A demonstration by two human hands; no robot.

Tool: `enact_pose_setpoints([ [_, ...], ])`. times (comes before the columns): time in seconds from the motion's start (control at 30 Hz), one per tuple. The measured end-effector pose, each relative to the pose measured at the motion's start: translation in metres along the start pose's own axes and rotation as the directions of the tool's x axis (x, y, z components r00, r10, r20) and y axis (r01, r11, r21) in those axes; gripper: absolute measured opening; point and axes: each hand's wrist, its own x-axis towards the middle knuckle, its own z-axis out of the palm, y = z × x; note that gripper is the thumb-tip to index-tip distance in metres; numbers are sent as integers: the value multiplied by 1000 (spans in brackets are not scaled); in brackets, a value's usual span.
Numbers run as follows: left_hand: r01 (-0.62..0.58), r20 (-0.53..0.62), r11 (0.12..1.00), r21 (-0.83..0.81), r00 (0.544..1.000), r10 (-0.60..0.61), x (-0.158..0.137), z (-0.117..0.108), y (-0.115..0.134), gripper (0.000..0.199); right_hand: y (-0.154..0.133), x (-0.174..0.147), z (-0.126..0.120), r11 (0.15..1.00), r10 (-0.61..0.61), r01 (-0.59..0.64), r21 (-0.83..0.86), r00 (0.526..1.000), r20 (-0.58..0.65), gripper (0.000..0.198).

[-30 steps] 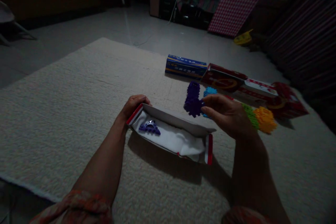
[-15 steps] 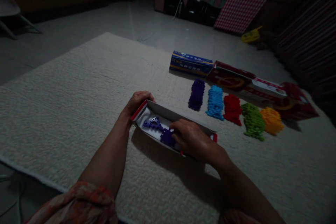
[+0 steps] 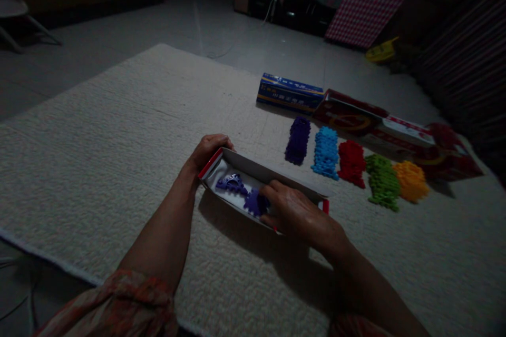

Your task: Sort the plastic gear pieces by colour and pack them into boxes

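A long, narrow open box [image 3: 272, 170] with a white inside and red ends lies tilted on the rug. My left hand [image 3: 209, 148] is closed around its left end. Inside, at the left, rests a purple curved building piece [image 3: 232, 184] with notched edges. Beside it is a purple toothed building piece [image 3: 253, 202], its right part covered by my right hand [image 3: 294, 209]. The fingers and thumb of that hand are closed on the toothed piece, down in the box. The right end of the box's inside is hidden behind the hand.
Beyond the box, piles of purple [image 3: 298, 140], blue [image 3: 326, 152], red [image 3: 351, 163], green [image 3: 382, 181] and yellow pieces [image 3: 411, 181] lie in a row on the cream rug [image 3: 130, 131]. Behind them stand a blue box [image 3: 290, 93] and red boxes [image 3: 351, 114].
The toothed piece has turned slightly in the box under my right hand, which has shifted a little. My left hand keeps its hold on the box end.
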Motion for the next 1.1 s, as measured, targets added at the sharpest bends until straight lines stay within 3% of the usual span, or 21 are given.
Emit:
enact_pose_setpoints([
  [0.17, -15, 3, 1000, 17, 1000, 15, 0, 0, 1, 31, -2, 2, -2, 1000, 24, -25, 17, 998, 60, 26],
  [0.33, -2, -2, 1000, 7, 1000, 2, 0, 1, 2, 31, 2, 2, 5, 999, -12, 12, 30, 1000, -18, 25],
  [0.63, -1, 8, 1000, 29, 1000, 1, 2, -2, -1, 31, 4, 2, 9, 999, -15, 17, 30, 999, -46, 21],
  [0.83, -11, 16, 1000, 28, 1000, 10, 1, -1, 0, 30, 11, -10, -19, 994, 23, -23, 108, 1000, 3, 7],
  [0.93, -8, 6, 1000, 27, 1000, 8, 0, 0, 1, 30, 25, -26, -45, 984, 16, 8, 179, 990, -137, 12],
  [1.1, -17, 12, 999, 52, 1000, 17, 0, 1, 3, 30, 72, -37, -67, 991, 92, -37, 129, 885, -456, 14],
])
